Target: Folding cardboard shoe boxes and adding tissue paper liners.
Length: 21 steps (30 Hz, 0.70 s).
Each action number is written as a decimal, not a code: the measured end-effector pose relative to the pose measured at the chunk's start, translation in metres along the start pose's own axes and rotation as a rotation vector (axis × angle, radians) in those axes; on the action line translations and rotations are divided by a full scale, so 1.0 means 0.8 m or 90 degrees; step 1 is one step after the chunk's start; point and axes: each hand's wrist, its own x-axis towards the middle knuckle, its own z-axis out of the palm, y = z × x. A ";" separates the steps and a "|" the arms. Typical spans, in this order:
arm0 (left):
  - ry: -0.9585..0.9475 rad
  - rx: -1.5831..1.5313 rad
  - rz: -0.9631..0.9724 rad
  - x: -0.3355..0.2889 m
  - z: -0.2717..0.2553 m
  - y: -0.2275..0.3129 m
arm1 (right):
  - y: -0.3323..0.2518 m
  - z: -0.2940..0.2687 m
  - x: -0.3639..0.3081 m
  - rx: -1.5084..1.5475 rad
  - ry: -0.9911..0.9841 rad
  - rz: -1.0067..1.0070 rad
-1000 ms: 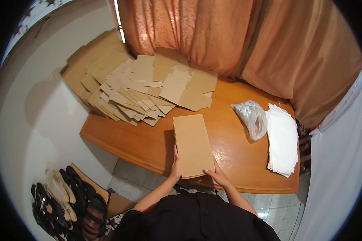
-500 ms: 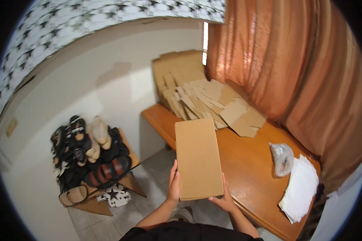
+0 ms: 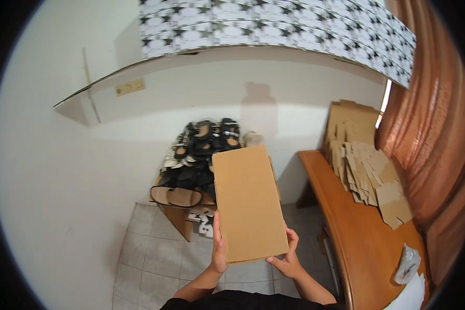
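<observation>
Between my two hands is a closed brown cardboard box (image 3: 249, 204), its long plain lid facing up. Along the box's lower left side, my left hand (image 3: 219, 250) grips with fingers stretched up the edge. At the lower right corner my right hand (image 3: 288, 257) holds on, its thumb by the near edge and its fingers round the side. The box's underside is hidden. Beyond it, a pile of shoes and sandals (image 3: 191, 173) is partly covered by the box.
To the right stands a wooden table (image 3: 336, 222) bearing flattened cardboard pieces (image 3: 364, 170), a clear plastic bag (image 3: 408, 264) and white paper sheets (image 3: 411, 295). A shelf of star-patterned boxes (image 3: 274, 26) juts out overhead. An orange-brown curtain (image 3: 429, 119) hangs at the right.
My view has swung left, so the table and cardboard now lie farther right and the shoe pile sits behind the box. Both hands keep their hold on the box.
</observation>
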 end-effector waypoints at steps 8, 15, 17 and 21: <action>0.045 0.195 0.271 -0.016 -0.172 0.115 | 0.004 0.188 0.107 0.083 -0.119 -0.069; -0.027 0.456 0.416 0.055 -0.319 0.243 | -0.021 0.338 0.243 0.028 -0.107 -0.181; -0.054 0.490 0.438 0.085 -0.351 0.279 | -0.023 0.367 0.284 0.042 -0.097 -0.209; -0.082 0.501 0.462 0.156 -0.401 0.333 | -0.040 0.404 0.374 0.062 -0.070 -0.253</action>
